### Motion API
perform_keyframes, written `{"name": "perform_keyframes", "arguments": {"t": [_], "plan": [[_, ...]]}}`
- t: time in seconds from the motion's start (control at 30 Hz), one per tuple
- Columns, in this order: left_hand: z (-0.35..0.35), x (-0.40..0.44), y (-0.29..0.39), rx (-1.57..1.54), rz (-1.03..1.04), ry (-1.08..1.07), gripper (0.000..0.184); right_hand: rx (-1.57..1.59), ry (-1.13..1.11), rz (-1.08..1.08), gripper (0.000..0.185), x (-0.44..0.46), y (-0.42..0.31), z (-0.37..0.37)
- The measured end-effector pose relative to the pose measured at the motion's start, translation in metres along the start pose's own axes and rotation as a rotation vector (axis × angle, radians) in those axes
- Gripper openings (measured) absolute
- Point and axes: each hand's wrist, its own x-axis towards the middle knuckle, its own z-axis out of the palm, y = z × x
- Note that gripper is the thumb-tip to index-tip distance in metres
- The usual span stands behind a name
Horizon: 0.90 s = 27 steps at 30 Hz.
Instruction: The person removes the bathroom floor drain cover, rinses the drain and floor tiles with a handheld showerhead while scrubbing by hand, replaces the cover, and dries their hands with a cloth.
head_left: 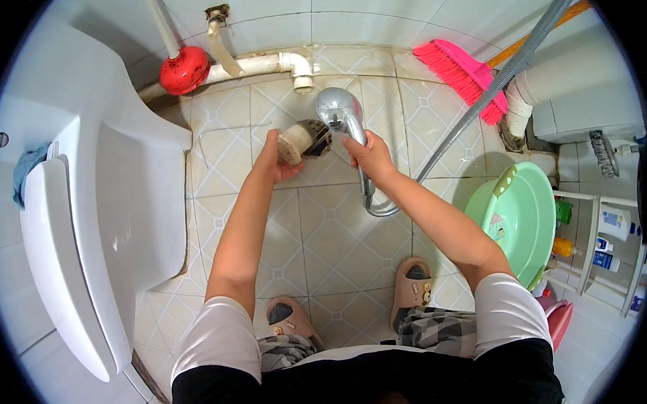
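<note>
While left fingers (288, 173) grasp the pale drain fitting (290, 149) beside the floor opening (324, 141), right fingers (355, 150) clench the shower head (339, 105); fitting looks removed, not seated, rinse progress unclear

The left fingers (288, 173) hold a dirty drain piece (298, 140) beside the hole (323, 138) in the floor (354, 251). The right fingers (355, 148) hold a shiny shower head (338, 107). Near the floor's far edge are a red plunger (184, 71) and pink broom (453, 75); a green tub (532, 216) is by its right edge.
</note>
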Motion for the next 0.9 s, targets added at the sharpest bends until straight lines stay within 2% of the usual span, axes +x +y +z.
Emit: {"name": "perform_keyframes", "arguments": {"t": [0.2, 0.4, 0.43, 0.5, 0.53, 0.6, 0.73, 0.8, 0.83, 0.9], "plan": [[-0.012, 0.012, 0.002, -0.095, -0.069, -0.164, 0.07, 0.069, 0.059, -0.027, 0.026, -0.002, -0.001, 0.0], [-0.01, 0.009, 0.001, -0.107, -0.049, -0.158, 0.072, 0.013, 0.099, -0.045, 0.026, -0.004, -0.005, 0.001], [-0.006, 0.011, -0.003, -0.107, -0.049, -0.157, 0.072, 0.037, 0.045, -0.031, 0.026, -0.005, -0.006, 0.0], [0.013, -0.006, -0.008, 0.459, 0.413, 0.3, 0.071, 0.06, -0.011, -0.017, 0.027, -0.007, -0.007, 0.0], [0.011, -0.007, -0.014, 0.458, 0.411, 0.299, 0.071, 0.064, -0.017, -0.034, 0.027, -0.007, -0.006, 0.0], [0.006, -0.009, -0.023, 1.054, 1.173, 0.457, 0.075, 0.068, -0.023, -0.051, 0.027, -0.006, -0.007, 0.001], [0.004, -0.015, -0.029, 1.181, 1.273, 0.345, 0.074, 0.007, -0.012, -0.019, 0.026, -0.004, -0.013, -0.004], [-0.004, -0.006, -0.036, 1.39, 1.367, 0.251, 0.07, 0.005, -0.028, -0.012, 0.026, -0.004, -0.018, -0.004], [-0.007, 0.0, -0.038, 1.389, 1.367, 0.248, 0.07, 0.043, -0.043, 0.006, 0.022, -0.003, -0.02, -0.003], [-0.007, 0.002, -0.04, 1.554, 1.556, 0.244, 0.058, 0.081, -0.054, 0.025, 0.019, -0.001, -0.022, -0.004]]}}
